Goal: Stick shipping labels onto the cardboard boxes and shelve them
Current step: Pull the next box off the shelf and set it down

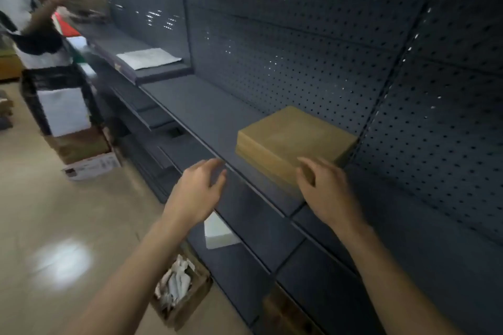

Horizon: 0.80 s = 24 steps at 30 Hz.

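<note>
A flat cardboard box (295, 141) lies on the dark shelf (206, 114), against the perforated back panel. The right hand (325, 189), fingers spread and empty, hovers at its near edge; the left hand (200, 187) hangs loose, apart to the left.

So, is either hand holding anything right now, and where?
Left hand is open and empty. Right hand is at the cardboard box's near corner; a grip cannot be told.

The cardboard box (294, 141) lies flat on the shelf (206, 111), against the pegboard back panel (313, 57); the right hand (326, 190) is before the box's near corner; the left hand (198, 190) is left of the box. A box of crumpled paper (181, 294) sits on the floor (54, 226) below the shelf; a sheet of paper (148, 57) lies on a farther shelf, left of the box.
</note>
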Motion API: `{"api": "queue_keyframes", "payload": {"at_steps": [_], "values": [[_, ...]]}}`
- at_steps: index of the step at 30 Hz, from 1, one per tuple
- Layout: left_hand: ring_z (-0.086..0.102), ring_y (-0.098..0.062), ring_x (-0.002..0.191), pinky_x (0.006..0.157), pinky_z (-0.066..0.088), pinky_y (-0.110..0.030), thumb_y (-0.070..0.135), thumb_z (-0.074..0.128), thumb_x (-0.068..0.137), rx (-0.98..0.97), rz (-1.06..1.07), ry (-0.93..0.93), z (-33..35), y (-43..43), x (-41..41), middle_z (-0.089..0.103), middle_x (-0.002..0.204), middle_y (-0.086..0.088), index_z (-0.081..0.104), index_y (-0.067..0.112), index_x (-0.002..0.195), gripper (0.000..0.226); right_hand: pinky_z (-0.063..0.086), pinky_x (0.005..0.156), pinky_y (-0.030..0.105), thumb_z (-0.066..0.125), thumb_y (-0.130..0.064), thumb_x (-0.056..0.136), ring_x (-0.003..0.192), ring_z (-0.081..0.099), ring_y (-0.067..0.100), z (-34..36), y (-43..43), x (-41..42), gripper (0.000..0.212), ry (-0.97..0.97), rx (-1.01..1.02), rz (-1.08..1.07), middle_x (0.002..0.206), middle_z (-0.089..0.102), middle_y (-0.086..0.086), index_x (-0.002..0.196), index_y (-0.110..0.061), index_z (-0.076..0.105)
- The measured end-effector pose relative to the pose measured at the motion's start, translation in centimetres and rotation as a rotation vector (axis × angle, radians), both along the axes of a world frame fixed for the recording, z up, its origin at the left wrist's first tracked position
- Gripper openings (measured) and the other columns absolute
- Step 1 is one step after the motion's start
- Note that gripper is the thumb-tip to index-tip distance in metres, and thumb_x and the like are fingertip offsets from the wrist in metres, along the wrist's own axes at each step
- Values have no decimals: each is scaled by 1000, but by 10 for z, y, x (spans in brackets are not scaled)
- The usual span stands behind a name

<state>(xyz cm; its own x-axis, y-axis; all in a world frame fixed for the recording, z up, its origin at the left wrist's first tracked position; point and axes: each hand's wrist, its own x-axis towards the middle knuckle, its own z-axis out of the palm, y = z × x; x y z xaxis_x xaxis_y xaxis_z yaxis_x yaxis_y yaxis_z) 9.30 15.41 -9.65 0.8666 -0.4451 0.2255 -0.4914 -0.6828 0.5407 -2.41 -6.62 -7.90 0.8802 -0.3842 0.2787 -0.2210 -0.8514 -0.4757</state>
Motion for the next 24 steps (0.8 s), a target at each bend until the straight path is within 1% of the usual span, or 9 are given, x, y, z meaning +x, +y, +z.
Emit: {"api": "queue_keyframes", "payload": {"at_steps": [3,8,10,13,15,17,18,21,24], "values": [[61,-25,114,94,46,-35,32,50,99,-8,-54,3,11,-36,43,64,128,-8,61,16,130,37,44,102,31,47,-33,102,128,48,19,-6,-37,18,43,-24,35,-137,141,51,3,139,-12,53],[61,-28,93,85,42,-34,31,49,99,-37,-118,90,17,-88,102,61,128,-16,53,17,139,42,29,114,33,46,-39,102,145,28,21,-18,-68,43,59,15,212,-349,158,30,4,152,-11,33],[60,-30,102,87,41,-34,32,48,99,-31,-147,146,15,-107,125,59,132,-17,47,17,143,46,26,115,33,44,-45,101,147,24,22,-26,-74,52,68,61,346,-422,162,23,5,156,-13,21],[52,-34,124,88,38,-30,33,46,101,-30,-205,269,9,-132,154,52,142,-16,41,14,147,50,28,113,33,43,-55,98,146,28,22,-31,-76,58,77,103,525,-521,159,29,-1,158,-17,13],[51,-34,125,86,39,-30,32,46,102,-15,-251,340,5,-145,168,55,138,-12,44,12,144,47,30,108,27,45,-52,100,144,32,22,-31,-70,60,74,83,629,-577,154,37,-3,157,-14,17],[53,-34,118,84,42,-32,31,46,101,2,-295,399,0,-154,181,61,125,-7,50,12,135,39,31,103,23,47,-47,100,138,41,20,-33,-62,65,64,44,728,-629,145,45,-8,152,-14,31],[52,-34,119,86,42,-33,31,46,101,16,-312,427,-3,-158,187,59,129,-9,48,13,140,43,32,103,21,49,-46,100,133,47,18,-37,-57,68,57,9,788,-642,139,47,-13,148,-17,39],[46,-37,130,102,39,-41,35,49,100,50,-343,499,-9,-165,198,46,147,-15,32,15,152,58,41,108,31,52,-39,100,118,59,15,-51,-45,82,38,-123,902,-694,128,63,-7,134,-23,53],[46,-37,129,100,39,-40,33,52,99,7,-356,545,-13,-166,204,49,144,-15,36,13,150,57,42,108,36,49,-35,101,117,58,15,-57,-35,94,38,-225,925,-769,126,63,-6,137,-23,50]]}}
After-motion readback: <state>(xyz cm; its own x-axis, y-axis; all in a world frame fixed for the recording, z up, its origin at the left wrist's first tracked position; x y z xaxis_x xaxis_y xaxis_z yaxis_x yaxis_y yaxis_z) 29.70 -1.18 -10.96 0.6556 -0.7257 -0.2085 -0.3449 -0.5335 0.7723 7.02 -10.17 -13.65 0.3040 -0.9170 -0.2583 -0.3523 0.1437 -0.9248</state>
